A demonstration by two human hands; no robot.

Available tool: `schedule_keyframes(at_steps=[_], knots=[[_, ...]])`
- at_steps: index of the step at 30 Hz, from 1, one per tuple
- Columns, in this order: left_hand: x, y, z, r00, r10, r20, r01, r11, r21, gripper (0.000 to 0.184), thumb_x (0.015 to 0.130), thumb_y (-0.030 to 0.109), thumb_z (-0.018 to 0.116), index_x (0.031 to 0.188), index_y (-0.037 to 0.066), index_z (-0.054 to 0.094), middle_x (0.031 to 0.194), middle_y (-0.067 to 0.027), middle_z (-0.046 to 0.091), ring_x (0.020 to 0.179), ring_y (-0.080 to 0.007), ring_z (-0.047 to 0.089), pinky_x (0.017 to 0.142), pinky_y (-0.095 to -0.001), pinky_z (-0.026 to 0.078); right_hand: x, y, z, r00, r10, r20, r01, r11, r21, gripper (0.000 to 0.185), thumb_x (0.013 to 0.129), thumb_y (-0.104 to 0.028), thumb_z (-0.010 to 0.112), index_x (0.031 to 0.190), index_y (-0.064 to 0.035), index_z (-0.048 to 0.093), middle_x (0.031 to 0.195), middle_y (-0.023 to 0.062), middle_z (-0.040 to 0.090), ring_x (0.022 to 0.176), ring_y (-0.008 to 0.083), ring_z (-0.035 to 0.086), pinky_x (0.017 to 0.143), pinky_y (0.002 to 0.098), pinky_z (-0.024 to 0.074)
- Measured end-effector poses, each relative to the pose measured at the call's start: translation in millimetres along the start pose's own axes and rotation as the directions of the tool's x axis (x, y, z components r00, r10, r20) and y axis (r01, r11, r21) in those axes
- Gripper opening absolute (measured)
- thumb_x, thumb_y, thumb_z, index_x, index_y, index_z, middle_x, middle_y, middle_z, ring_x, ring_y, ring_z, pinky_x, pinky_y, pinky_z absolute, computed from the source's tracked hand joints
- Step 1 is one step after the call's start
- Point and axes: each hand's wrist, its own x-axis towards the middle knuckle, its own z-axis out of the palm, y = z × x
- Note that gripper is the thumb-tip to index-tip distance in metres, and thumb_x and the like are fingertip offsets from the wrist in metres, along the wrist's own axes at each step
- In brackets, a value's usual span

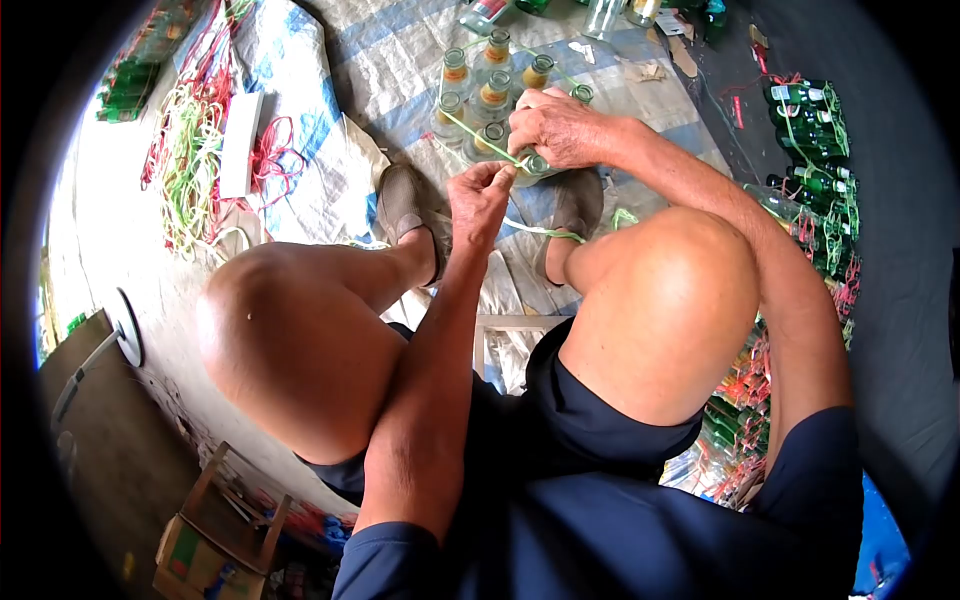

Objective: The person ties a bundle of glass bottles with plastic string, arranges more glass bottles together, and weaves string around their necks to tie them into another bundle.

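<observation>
Several clear glass bottles [494, 95] with orange labels stand close together between my feet. A thin green plastic string [480, 136] runs around the group and across its near side. My left hand [481, 203] pinches this string at the near corner, by a bottle mouth. Just above it, my right hand [562, 128] is closed with curled fingers over the bottles on the right side. What its fingertips hold is hidden behind the hand. A pale green tail of the string [540, 230] trails down from my left hand toward my right ankle.
Loose green and red strings [195, 160] lie in a heap at left beside a white board [241, 145]. Green bottles bundled with string [815, 130] line the right side. More bottles [600, 18] lie at the top. A wooden chair [215, 530] stands at lower left.
</observation>
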Motion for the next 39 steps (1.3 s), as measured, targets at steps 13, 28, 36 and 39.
schedule_keyframes(at_steps=[13, 28, 36, 39], knots=[[20.1, -9.7, 2.6, 0.998, 0.066, -0.019, -0.062, 0.983, 0.172, 0.033, 0.095, 0.026, 0.076, 0.086, -0.005, 0.072, 0.066, 0.0049, 0.054, 0.062, -0.0049, 0.044, 0.053, -0.0266, 0.035, 5.6, -0.5, -1.1, 0.984, 0.108, 0.140, -0.131, 0.977, 0.166, 0.041, 0.079, 0.001, 0.061, 0.104, -0.0254, 0.079, 0.107, -0.0007, 0.065, 0.118, 0.0257, 0.052, 0.105, 0.0458, 0.0363], [25.7, -4.1, 2.1, 0.990, 0.144, 0.006, -0.140, 0.956, 0.258, 0.028, 0.094, 0.024, 0.072, 0.095, -0.004, 0.076, 0.065, -0.0091, 0.065, 0.061, -0.0101, 0.055, 0.059, -0.0334, 0.048, 12.6, -11.3, -21.1, 0.995, -0.069, 0.066, 0.085, 0.952, -0.293, 0.010, 0.076, -0.010, 0.069, 0.076, -0.0194, 0.070, 0.093, 0.0006, 0.056, 0.101, 0.0222, 0.056, 0.092, 0.0408, 0.0412], [18.3, 10.5, 4.4, 0.985, 0.168, 0.037, -0.171, 0.933, 0.317, 0.024, 0.094, 0.020, 0.070, 0.094, -0.003, 0.075, 0.066, -0.0124, 0.066, 0.061, -0.0122, 0.056, 0.060, -0.0356, 0.048, 2.7, -17.0, -37.7, 0.999, -0.018, 0.051, 0.036, 0.919, -0.393, 0.008, 0.070, -0.016, 0.075, 0.077, -0.0170, 0.077, 0.104, -0.0004, 0.062, 0.109, 0.0224, 0.058, 0.091, 0.0398, 0.0448], [15.7, 14.3, 6.0, 0.979, 0.198, 0.044, -0.202, 0.941, 0.271, 0.026, 0.094, 0.022, 0.070, 0.091, -0.003, 0.075, 0.063, -0.0127, 0.064, 0.059, -0.0127, 0.055, 0.059, -0.0361, 0.047, -1.5, -13.7, -36.1, 0.998, -0.059, -0.018, 0.047, 0.917, -0.396, 0.008, 0.067, -0.016, 0.076, 0.074, -0.0153, 0.077, 0.104, 0.0001, 0.061, 0.107, 0.0224, 0.058, 0.089, 0.0392, 0.0452]])
